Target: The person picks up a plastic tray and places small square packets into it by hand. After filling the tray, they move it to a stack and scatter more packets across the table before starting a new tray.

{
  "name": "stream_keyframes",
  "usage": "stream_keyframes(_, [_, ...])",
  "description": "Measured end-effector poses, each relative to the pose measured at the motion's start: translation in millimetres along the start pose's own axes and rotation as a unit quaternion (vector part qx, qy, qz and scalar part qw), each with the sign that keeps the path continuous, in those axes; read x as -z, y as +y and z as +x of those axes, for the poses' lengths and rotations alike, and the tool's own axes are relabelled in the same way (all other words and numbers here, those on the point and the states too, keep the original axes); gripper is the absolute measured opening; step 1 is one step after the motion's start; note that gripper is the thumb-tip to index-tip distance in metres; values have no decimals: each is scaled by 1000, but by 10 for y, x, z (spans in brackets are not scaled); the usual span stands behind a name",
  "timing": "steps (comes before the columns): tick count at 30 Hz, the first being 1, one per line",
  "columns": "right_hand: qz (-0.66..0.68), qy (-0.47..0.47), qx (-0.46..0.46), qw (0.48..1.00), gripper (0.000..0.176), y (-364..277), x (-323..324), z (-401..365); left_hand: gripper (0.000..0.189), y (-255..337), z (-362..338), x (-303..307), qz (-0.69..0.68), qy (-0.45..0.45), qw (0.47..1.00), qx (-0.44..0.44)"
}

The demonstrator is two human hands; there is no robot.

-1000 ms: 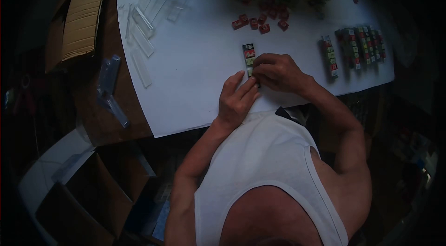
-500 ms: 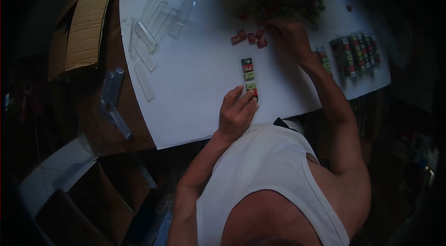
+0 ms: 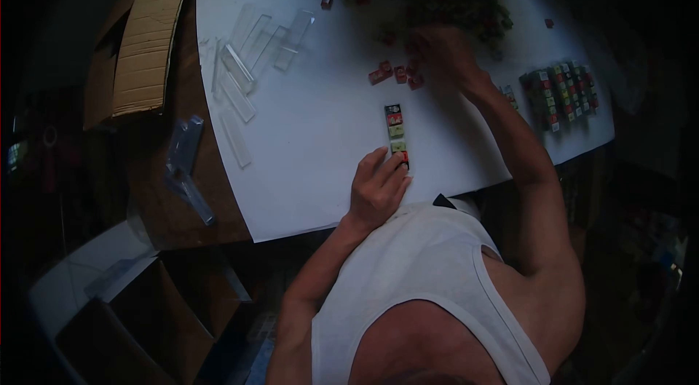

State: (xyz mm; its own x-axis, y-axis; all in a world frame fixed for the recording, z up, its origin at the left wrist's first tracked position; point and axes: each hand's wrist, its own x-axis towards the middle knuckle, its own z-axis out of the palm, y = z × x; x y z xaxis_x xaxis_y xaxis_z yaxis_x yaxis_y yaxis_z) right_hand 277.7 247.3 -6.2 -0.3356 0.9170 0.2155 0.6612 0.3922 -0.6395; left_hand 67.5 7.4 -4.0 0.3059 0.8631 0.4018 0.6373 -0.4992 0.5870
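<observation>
Cubes (image 3: 396, 132) on white surface (image 3: 306, 159), dim room (image 3: 641, 159)

Block row (image 3: 396, 132) in black, red and pale-green bands, white tabletop (image 3: 306, 159), red loose cubes (image 3: 400, 75), tan cardboard (image 3: 149, 39)

There were one brown corrugated cardboard box (image 3: 144, 43), one central row of black, red and green cubes (image 3: 395, 130), at least six clear plastic troughs (image 3: 240, 68), one white sheet (image 3: 313, 181), at least two small red cubes (image 3: 327, 2) lying alone and at least four bunched.
</observation>
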Motion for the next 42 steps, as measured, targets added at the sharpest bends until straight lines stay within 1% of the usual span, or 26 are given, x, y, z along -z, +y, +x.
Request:
stream_keyframes(2, [-5,2,-9,1000,24,-197,117,88,25,-10,-5,-12,1,1,1000,1])
stream_keyframes(3, [18,-85,-135,987,24,-470,315,154,25,-13,-11,-15,1,2,1000,3])
stream_keyframes(4, [41,-170,-258,950,25,-616,415,184,25,-11,-14,-9,0,2,1000,4])
stream_keyframes(5, [40,-171,-257,950,25,-574,395,169,24,-11,-11,-7,0,1,1000,5])
stream_keyframes(7, [-35,-129,-89,987,17,-374,300,71,24,-9,-5,-6,-3,0,1000,6])
stream_keyframes(8, [-36,-131,-90,987,17,-226,204,50,24,-9,-4,-9,-3,1,1000,7])
stream_keyframes(9, [-22,-59,11,998,16,-59,88,52,23,-9,-5,-16,-2,2,1000,8])
stream_keyframes(10, [-6,12,110,994,16,-113,67,52,23,-9,-3,-18,-4,0,1000,13])
stream_keyframes(11, [-4,5,105,994,16,-149,97,19,23,-19,-4,-27,-2,3,1000,8])
stream_keyframes(13, [89,-43,-52,994,19,-249,173,-47,23,-19,-28,-38,-4,2,1000,18])
stream_keyframes(14, [92,-56,-56,993,19,-213,140,-119,24,-26,-15,-29,3,4,1000,9])
stream_keyframes(15, [80,-35,12,996,23,-139,132,-200,24,-25,-23,-26,9,6,1000,0])
stream_keyframes(16, [69,-11,77,995,28,-103,112,-295,24,-8,-67,-21,4,1,1000,12])
stream_keyframes(17, [70,-18,74,995,28,-224,125,-417,26,-10,-80,-24,4,5,1000,7])
stream_keyframes(19, [23,-63,96,993,29,-533,215,-733,28,-42,-24,-35,6,18,1000,3])
stream_keyframes(22, [61,-102,100,988,32,-678,170,-1067,33,-4,-11,11,7,8,1000,11])
stream_keyframes(24, [72,-110,111,985,31,-718,110,-1219,39,15,11,23,33,-7,999,23])
stream_keyframes(26, [80,-114,123,983,30,-708,36,-1273,39,15,9,10,40,-14,999,21])
stream_keyframes(31, [67,-113,136,982,17,-728,-37,-1218,41,-16,-16,-42,48,-11,999,-7])
stream_keyframes(35, [52,-110,127,984,14,-733,-90,-1180,39,-21,-25,-46,53,-10,999,-4])
stream_keyframes(37, [69,-125,128,981,14,-711,-83,-1145,38,-4,-25,-34,54,-6,999,-6])
stream_keyframes(38, [64,-121,129,982,14,-689,-42,-1104,38,4,-21,-20,49,-10,999,2])
stream_keyframes(39, [49,-35,66,996,13,-648,24,-1045,37,7,-9,-15,44,-13,999,11])
stream_keyframes(40, [35,52,2,998,13,-593,83,-994,37,7,-4,-18,45,-10,999,8])
stream_keyframes(41, [33,54,5,998,13,-485,133,-927,36,2,-9,-30,40,-8,999,10])
stream_keyframes(42, [12,91,-45,995,13,-338,185,-841,36,-2,-17,-37,35,-8,999,12])
